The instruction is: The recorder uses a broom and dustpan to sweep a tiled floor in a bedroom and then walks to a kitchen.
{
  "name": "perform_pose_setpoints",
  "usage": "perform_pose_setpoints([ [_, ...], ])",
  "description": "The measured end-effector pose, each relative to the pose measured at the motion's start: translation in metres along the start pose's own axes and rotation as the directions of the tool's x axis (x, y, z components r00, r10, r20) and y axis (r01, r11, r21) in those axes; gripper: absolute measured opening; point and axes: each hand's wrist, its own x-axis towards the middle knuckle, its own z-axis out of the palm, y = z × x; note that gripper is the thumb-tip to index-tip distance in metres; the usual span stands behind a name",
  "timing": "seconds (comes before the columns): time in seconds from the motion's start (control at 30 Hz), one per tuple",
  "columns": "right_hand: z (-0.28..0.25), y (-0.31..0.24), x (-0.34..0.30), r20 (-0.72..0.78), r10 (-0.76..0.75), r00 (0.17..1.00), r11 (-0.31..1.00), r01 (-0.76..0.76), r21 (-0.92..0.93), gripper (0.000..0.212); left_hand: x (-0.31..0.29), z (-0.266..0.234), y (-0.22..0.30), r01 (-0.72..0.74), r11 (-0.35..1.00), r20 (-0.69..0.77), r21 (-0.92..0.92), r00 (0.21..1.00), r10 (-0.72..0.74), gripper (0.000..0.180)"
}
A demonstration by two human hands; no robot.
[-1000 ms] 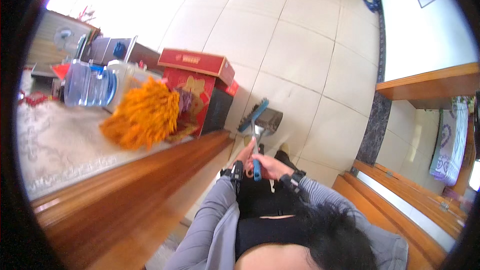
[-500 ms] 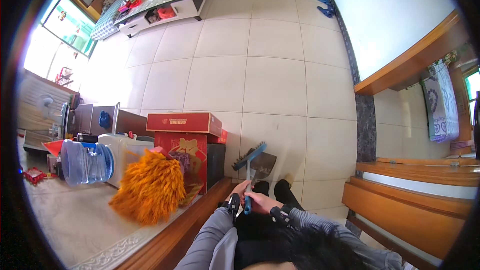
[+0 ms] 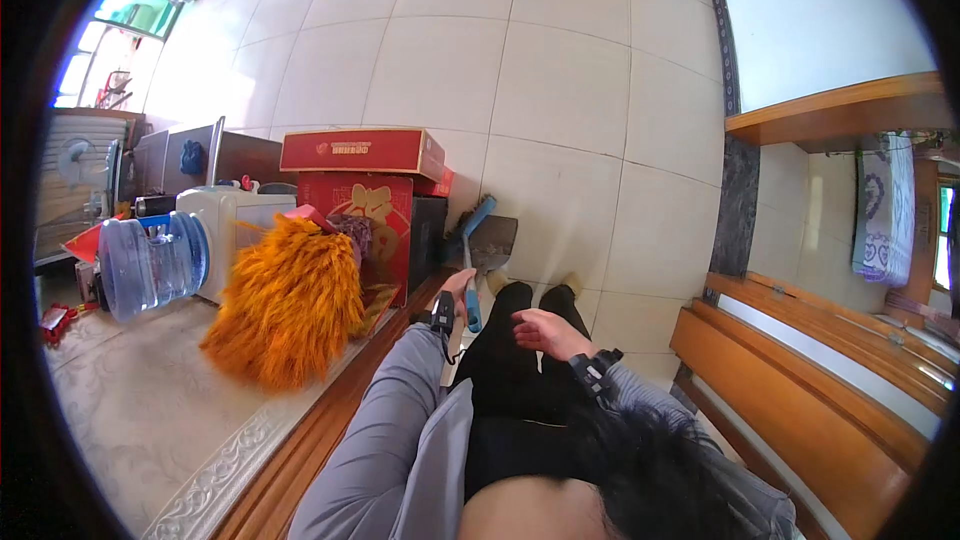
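In front of my legs, close to the dark box, a long-handled brush (image 3: 469, 240) with a blue head and blue-ended grip stands nearly upright. My left hand (image 3: 458, 287) is closed round its handle. Beside the brush head is a dark grey, flat pan-like piece (image 3: 494, 240), perhaps a dustpan; whether the two are joined I cannot tell. My right hand (image 3: 553, 333) hangs over my lap, off the handle, holding nothing, its fingers loosely bent and apart.
Left of me, a wood-edged counter (image 3: 345, 395) bears an orange feather duster (image 3: 290, 305) and a clear water bottle (image 3: 150, 265). Red boxes (image 3: 355, 152) stand beyond it. Pale floor tiles (image 3: 560, 80) spread ahead; a wooden door (image 3: 790, 380) is at the right.
My right hand has let go of the handle and moved right. The left hand still grips the brush, now turned more upright and closer to the boxes. The view has tilted down.
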Motion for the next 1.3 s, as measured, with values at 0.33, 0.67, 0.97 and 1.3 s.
perform_pose_setpoints([
  [0.33, -0.026, 0.028, -0.010, -0.074, -0.002, 0.997, 0.997, 0.008, 0.082, 0.023, -0.012, -0.020, -0.011, -0.012, 1.000, 0.040, -0.006, 0.999, 0.013, 0.030],
  [0.67, -0.031, 0.038, -0.020, -0.141, -0.093, 0.986, 0.993, 0.101, 0.053, 0.025, -0.040, 0.025, 0.048, -0.183, 0.955, 0.144, 0.233, 0.978, 0.153, 0.034],
  [0.97, -0.047, 0.057, -0.036, -0.222, -0.152, 0.963, 0.935, 0.213, 0.283, 0.018, -0.043, 0.060, 0.130, -0.203, 0.951, 0.333, 0.233, 0.935, 0.118, 0.026],
  [1.3, -0.039, 0.007, -0.095, -0.398, -0.510, 0.763, 0.819, 0.572, 0.048, 0.031, -0.042, 0.060, 0.121, -0.506, 0.860, 0.132, 0.064, 0.859, 0.495, 0.038],
])
